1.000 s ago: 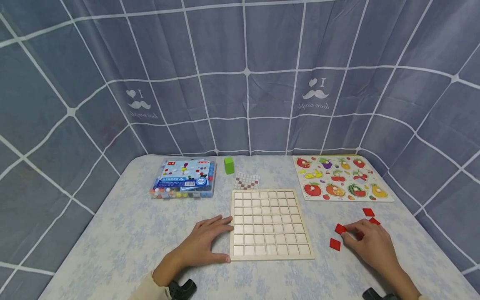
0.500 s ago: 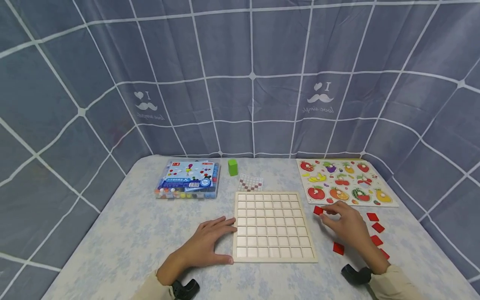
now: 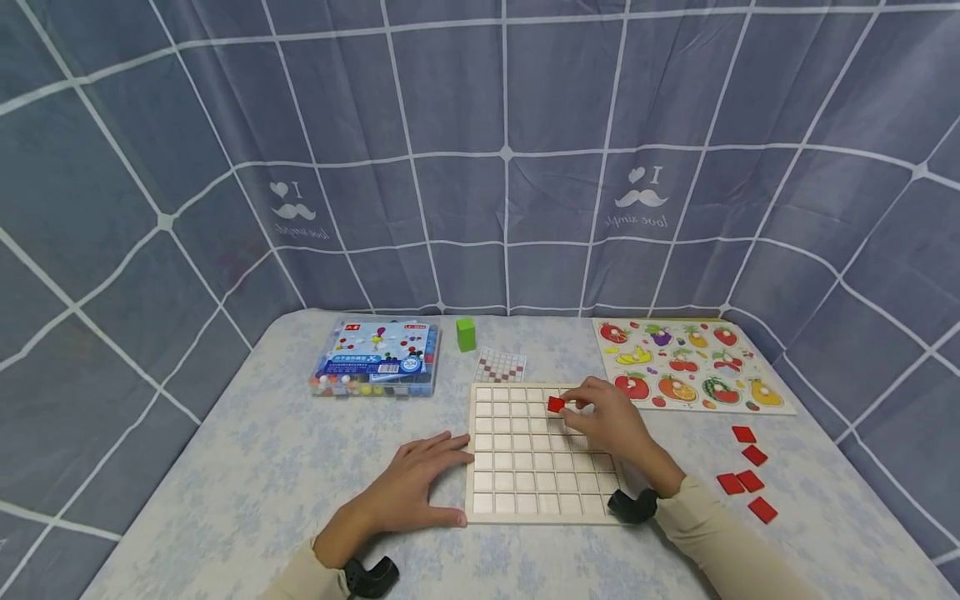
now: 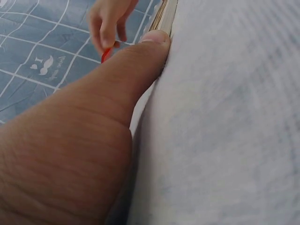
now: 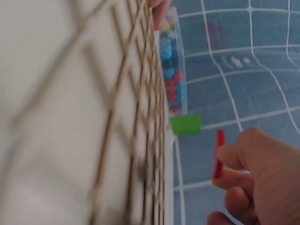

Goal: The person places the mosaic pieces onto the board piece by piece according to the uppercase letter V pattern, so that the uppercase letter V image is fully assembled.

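A square wooden grid board (image 3: 515,461) with pale cells lies in the middle of the table. Over its upper right part, my right hand (image 3: 609,422) pinches a red square tile (image 3: 556,404) between thumb and fingers. The right wrist view shows that tile (image 5: 219,153) edge-on, raised off the board. My left hand (image 3: 414,490) rests at the board's left side, fingers spread, fingertips and thumb touching its edge. In the left wrist view the thumb (image 4: 140,56) lies against the board's rim.
Several loose red tiles (image 3: 750,481) lie to the right. Behind the board are a small patterned card (image 3: 501,366), a green block (image 3: 466,334) and a clear case of coloured parts (image 3: 375,358). A fruit puzzle board (image 3: 693,367) lies back right; a grey curtain (image 3: 465,200) surrounds the table.
My right hand has picked up a red tile from the right and carried it left, over the board. The left hand stays at the board's edge. The head view has shifted slightly.
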Tool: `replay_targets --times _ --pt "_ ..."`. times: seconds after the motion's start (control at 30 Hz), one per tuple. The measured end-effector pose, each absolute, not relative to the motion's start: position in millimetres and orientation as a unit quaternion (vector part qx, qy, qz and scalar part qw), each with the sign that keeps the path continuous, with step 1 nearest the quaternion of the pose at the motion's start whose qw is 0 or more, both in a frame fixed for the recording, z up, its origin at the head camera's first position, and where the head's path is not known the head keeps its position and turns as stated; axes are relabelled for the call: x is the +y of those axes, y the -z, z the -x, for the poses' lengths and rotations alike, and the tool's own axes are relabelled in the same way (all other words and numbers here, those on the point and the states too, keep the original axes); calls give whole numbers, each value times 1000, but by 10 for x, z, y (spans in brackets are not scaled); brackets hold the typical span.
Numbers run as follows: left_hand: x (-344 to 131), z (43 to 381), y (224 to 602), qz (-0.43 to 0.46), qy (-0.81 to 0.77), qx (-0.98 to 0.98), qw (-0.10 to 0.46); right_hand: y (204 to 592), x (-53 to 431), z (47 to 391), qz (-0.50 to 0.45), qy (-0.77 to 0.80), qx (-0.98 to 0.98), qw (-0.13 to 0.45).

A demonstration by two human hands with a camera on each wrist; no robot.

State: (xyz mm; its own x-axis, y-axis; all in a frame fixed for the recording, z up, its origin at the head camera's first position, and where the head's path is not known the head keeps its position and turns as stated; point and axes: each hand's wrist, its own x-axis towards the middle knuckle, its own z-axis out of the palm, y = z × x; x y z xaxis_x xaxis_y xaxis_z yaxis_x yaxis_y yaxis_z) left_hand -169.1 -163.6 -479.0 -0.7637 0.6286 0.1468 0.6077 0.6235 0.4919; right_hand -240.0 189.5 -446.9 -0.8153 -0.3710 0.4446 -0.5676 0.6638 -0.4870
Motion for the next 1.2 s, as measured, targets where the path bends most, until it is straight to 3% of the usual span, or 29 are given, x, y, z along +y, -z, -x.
replay_targets --times 0.57,1.2 --pt "-1621 1665 4783 -339 -271 901 18 4535 1039 2605 -327 -299 -895 45" --pt "-1636 1664 4785 -334 -254 907 18 4625 929 2544 -334 -273 -900 51"
